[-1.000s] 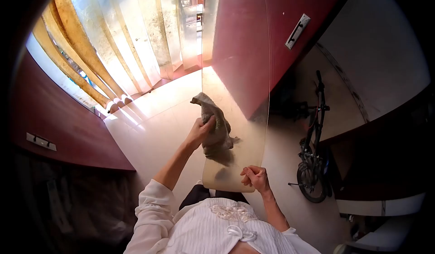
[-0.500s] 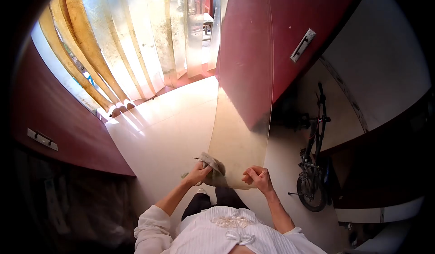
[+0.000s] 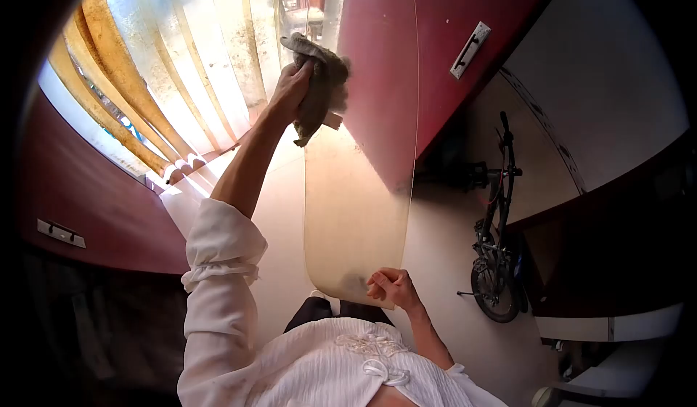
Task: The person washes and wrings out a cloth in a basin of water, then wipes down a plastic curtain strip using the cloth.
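Note:
A grey-green cloth (image 3: 325,80) is bunched in my left hand (image 3: 292,87), raised far out in front and pressed against the upper part of a clear plastic curtain strip (image 3: 356,225). The strip hangs toward me and ends in a rounded lower edge near my legs. Down at that edge, my right hand (image 3: 393,288) is closed on the strip's right corner with curled fingers. Part of the strip behind the cloth is hidden.
More strips, yellowed and clear, hang in the doorway (image 3: 210,66) at upper left. Red door panels with handles stand left (image 3: 94,189) and right (image 3: 450,15). A bicycle (image 3: 496,262) is parked at the right on the pale floor (image 3: 443,262).
My left hand has moved with the cloth from the strip's lower end up and away, arm now stretched out. My right hand stays at the lower corner, shifted slightly left in view.

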A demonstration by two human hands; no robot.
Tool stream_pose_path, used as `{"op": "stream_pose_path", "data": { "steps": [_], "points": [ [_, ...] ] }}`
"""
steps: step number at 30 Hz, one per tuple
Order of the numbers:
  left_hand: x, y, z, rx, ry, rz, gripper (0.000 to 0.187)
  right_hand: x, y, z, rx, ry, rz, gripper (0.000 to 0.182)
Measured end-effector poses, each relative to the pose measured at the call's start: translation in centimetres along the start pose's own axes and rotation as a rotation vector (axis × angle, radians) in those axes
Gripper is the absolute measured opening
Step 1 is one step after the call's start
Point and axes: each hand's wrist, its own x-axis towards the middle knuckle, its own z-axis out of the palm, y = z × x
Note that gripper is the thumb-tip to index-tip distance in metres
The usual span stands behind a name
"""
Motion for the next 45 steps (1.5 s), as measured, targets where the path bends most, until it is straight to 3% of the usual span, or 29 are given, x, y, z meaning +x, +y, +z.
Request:
{"op": "stream_pose_path", "data": {
  "steps": [2, 3, 4, 6, 7, 8, 11, 13, 17, 19, 20, 21, 22, 23, 26, 29, 31, 35, 39, 41, 42, 45],
  "points": [
    [-3.9, -5.2, -0.1, 0.09, 0.021, -0.078, 0.033, 0.9, 0.9, 0.2, 0.063, 0.038, -0.018, 0.032],
    [-7.2, -7.0, -0.2, 0.255, -0.059, -0.213, 0.033, 1.3, 1.2, 0.1, 0.071, 0.062, -0.032, 0.033],
    [-10.4, -11.7, -0.5, 0.197, -0.054, -0.195, 0.032, 1.6, 1.4, 0.0, 0.108, 0.066, -0.057, 0.033],
    [-17.7, -16.0, -0.1, 0.01, 0.05, -0.356, 0.03, 1.7, 2.0, -0.1, 0.078, 0.123, -0.052, 0.034],
    [-20.8, -16.5, -1.3, 0.048, 0.042, -0.511, 0.028, 1.6, 2.4, 0.0, 0.041, 0.182, -0.05, 0.035],
    [-23.5, -18.9, -2.6, -0.054, -0.04, -0.5, 0.026, 1.8, 3.2, -0.2, 0.067, 0.216, -0.049, 0.036],
    [-30.6, -18.1, -1.2, 0.133, 0.001, -0.562, 0.024, 1.7, 3.2, -0.1, 0.072, 0.107, -0.056, 0.028],
    [-34.4, -21.8, -3.2, -0.024, 0.019, -0.729, 0.024, 0.8, 3.0, 1.1, 0.083, 0.03, -0.001, 0.024],
    [-37.3, -17.8, -2.9, -0.281, 0.009, -0.754, 0.031, -2.0, 6.1, 3.1, 0.182, -0.076, 0.097, 0.016],
    [-38.5, -16.2, -3.2, -0.37, 0.059, -0.878, 0.038, -2.5, 5.7, 3.6, 0.148, -0.057, 0.121, 0.015],
    [-38.8, -17.0, -4.8, -0.574, 0.09, -0.855, 0.041, -2.8, 5.3, 4.1, 0.173, -0.058, 0.136, 0.015],
    [-37.5, -15.2, -6.0, -0.884, -0.023, -0.831, 0.041, -3.2, 4.9, 4.4, 0.2, -0.054, 0.15, 0.016],
    [-35.9, -14.1, -5.9, -0.68, 0.075, -0.751, 0.043, -3.5, 4.5, 4.5, 0.206, -0.053, 0.142, 0.016],
    [-33.1, -11.9, -5.5, -0.685, -0.16, -0.419, 0.04, -3.8, 4.0, 4.5, 0.14, -0.106, 0.135, 0.017],
    [-25.9, -9.9, -5.4, -0.602, 0.126, -0.295, 0.037, -5.1, 3.4, 3.8, 0.082, -0.194, 0.141, 0.021],
    [-23.2, -9.7, -1.1, -0.495, 0.15, -0.321, 0.038, -7.1, 3.8, 2.7, 0.136, -0.256, 0.17, 0.022],
    [-24.2, -11.2, 2.7, -0.449, 0.1, -0.411, 0.039, -7.7, 5.0, 2.1, 0.113, -0.182, 0.15, 0.023],
    [-31.1, -14.2, 9.5, -0.504, -0.071, -0.665, 0.041, -8.8, 7.1, -1.0, 0.084, 0.065, 0.133, 0.026],
    [-37.1, -15.1, 11.4, -0.702, -0.205, -0.958, 0.043, -11.5, 5.6, -3.0, 0.055, -0.032, 0.125, 0.017],
    [-38.0, -15.8, 10.0, -0.441, -0.162, -0.903, 0.051, -11.9, 6.4, -3.0, 0.07, -0.036, 0.006, 0.019],
    [-37.8, -15.4, 9.6, -0.052, -0.291, -0.532, 0.043, -12.0, 5.2, -3.0, 0.096, -0.095, 0.035, 0.021],
    [-33.9, -13.9, 9.9, -0.164, -0.06, -0.464, 0.04, -13.1, 3.3, -2.5, 0.136, -0.159, 0.041, 0.025]
  ]
}}
